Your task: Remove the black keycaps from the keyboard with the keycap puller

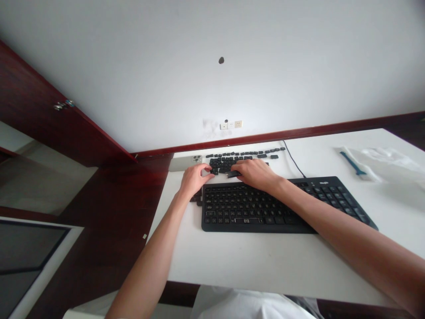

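Observation:
The black keyboard (239,228) lies on the white table, its keys mostly in place. Beyond its back edge, loose black keycaps (255,153) are spread in rows. My left hand (192,179) is beside the left end of these rows, thumb and forefinger curved with a gap between them. Palm down, my right hand (255,172) reaches over the keyboard's back edge. Its fingers close on a small dark elongated piece (233,174), whose exact kind I cannot make out. More dark pieces (196,197) lie left of the keyboard, partly hidden by my left hand.
A phone (181,164) lies face down at the table's back left corner. The keyboard's cable (294,160) runs toward the wall. To the right, a blue-handled brush (353,163) rests by crumpled clear plastic (392,161). Wall sockets (231,125) are behind the table.

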